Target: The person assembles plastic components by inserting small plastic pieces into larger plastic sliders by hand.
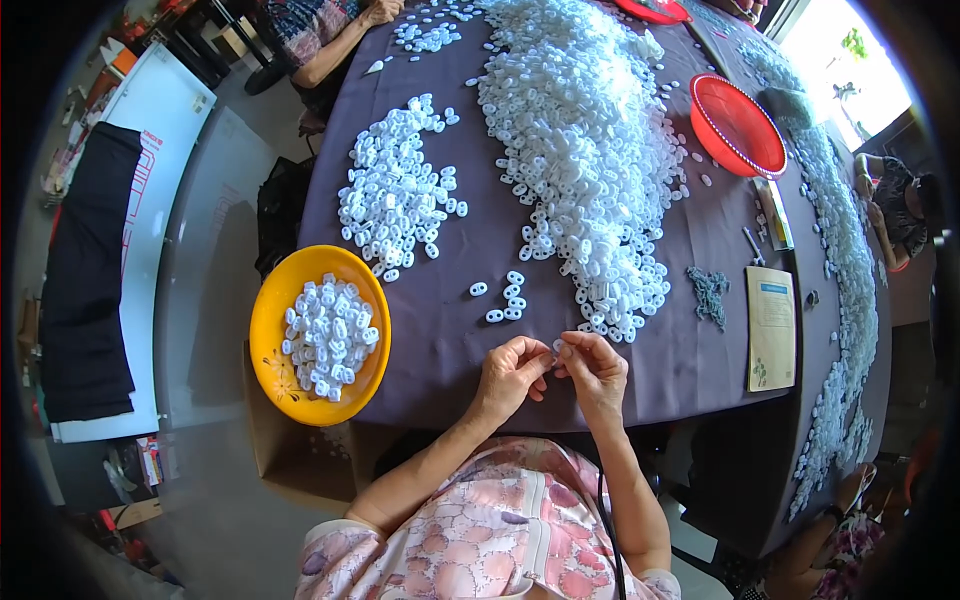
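At the near edge of the cloth-covered table, my left hand and my right hand meet with thumbs and fingertips pinched together. Between them is a small white two-holed plastic piece, partly hidden by the fingers. Just beyond my hands lie several loose oval pieces of the same kind. A large heap of these white pieces runs away up the table, its near end close to my right hand. To the left is a smaller spread pile.
A yellow bowl of white pieces stands at the table's left edge, above a cardboard box. On the right are a red basket, a brown envelope and a grey-green clump. Other people sit around the tables.
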### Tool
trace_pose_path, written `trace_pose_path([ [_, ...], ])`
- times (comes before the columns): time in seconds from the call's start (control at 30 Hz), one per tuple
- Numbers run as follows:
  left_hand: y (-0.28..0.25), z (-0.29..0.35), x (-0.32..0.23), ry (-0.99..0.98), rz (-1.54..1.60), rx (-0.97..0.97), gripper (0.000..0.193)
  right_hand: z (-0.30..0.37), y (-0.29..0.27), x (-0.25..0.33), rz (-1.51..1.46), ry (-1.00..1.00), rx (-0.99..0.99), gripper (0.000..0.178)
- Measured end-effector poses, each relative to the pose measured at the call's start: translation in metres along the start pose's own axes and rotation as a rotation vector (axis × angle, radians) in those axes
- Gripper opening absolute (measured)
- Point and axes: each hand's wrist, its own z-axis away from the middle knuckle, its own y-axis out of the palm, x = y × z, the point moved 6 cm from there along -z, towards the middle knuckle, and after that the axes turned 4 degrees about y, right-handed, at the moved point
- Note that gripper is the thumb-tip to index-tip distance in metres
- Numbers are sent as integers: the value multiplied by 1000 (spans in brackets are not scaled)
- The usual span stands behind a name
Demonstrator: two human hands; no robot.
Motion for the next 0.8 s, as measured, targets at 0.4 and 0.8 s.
trace_pose_path([
  [0.4,-1,-2,6,-64,-13,16,12,-3,5,3,177,-37,37,11],
  [0.8,-2,-5,10,-53,118,0,14,-5,0,-4,175,-74,104,19],
])
